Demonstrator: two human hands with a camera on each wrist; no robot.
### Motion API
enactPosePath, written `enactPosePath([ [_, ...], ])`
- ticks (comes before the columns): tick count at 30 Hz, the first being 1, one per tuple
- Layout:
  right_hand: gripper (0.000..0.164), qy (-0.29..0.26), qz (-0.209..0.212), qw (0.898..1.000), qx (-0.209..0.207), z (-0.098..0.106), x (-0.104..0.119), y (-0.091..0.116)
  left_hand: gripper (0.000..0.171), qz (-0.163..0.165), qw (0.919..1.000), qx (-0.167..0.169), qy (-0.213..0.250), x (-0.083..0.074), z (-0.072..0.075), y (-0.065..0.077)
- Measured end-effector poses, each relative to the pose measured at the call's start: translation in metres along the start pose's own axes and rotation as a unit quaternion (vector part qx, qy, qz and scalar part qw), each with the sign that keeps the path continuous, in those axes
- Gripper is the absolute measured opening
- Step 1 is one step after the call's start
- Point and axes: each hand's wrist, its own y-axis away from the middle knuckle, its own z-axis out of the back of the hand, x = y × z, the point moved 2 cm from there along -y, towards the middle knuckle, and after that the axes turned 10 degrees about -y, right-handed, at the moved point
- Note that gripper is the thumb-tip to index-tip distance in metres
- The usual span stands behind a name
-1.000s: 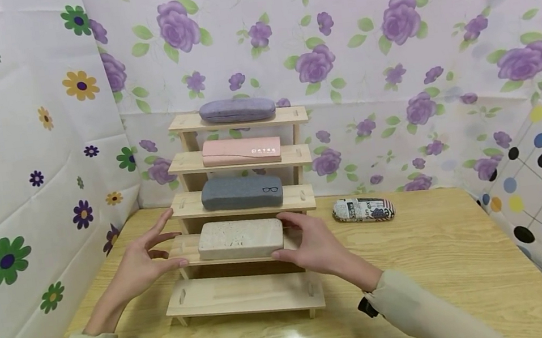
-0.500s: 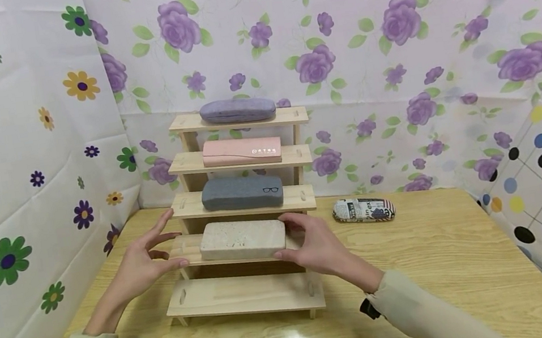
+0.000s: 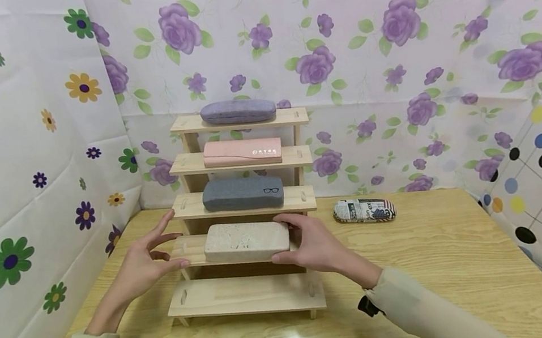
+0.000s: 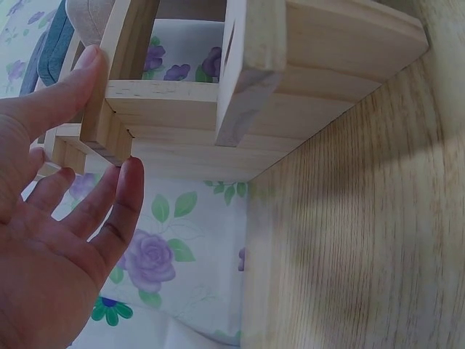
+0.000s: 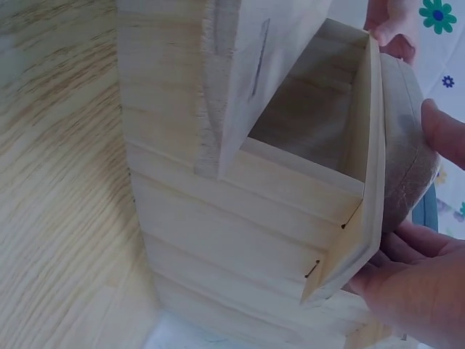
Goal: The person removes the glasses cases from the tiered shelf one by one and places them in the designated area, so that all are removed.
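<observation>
A beige glasses case [image 3: 247, 242] lies on the second tier from the bottom of a stepped wooden display rack [image 3: 246, 293]. My right hand [image 3: 314, 243] holds the case's right end, thumb at the front and fingers behind; the right wrist view shows this hand [image 5: 421, 273] around the rounded end. My left hand [image 3: 142, 263] grips that tier's left end, apart from the case. In the left wrist view, the thumb of this hand [image 4: 54, 240] is on the board's one edge, fingertips at its other corner. Above sit a grey-blue case [image 3: 240, 194], a pink case [image 3: 240, 153] and a lavender case [image 3: 238, 111].
On the wooden table [image 3: 419, 281], right of the rack, lies a newspaper-print glasses case [image 3: 364, 210]. Patterned cloth [image 3: 369, 93] hangs behind the rack, and a flowered cloth [image 3: 44, 164] stands along the left. The rack's lowest tier is below both hands.
The beige case has shifted slightly to the right along its tier, further into my right hand. My left hand stays at the rack's left end.
</observation>
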Motion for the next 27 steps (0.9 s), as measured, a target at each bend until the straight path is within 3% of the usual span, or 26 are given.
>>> enactPosePath([
  [13, 0.077, -0.002, 0.001, 1.000, -0.006, 0.0035, -0.0006, 0.0033, 0.109, -0.004, 1.0000, -0.001, -0.005, 0.0013, 0.0000, 0.0006],
  [27, 0.080, 0.010, -0.011, 1.000, 0.017, 0.0026, 0.0060, -0.0028, 0.109, -0.009, 1.0000, 0.001, 0.003, 0.0021, -0.0001, 0.0000],
])
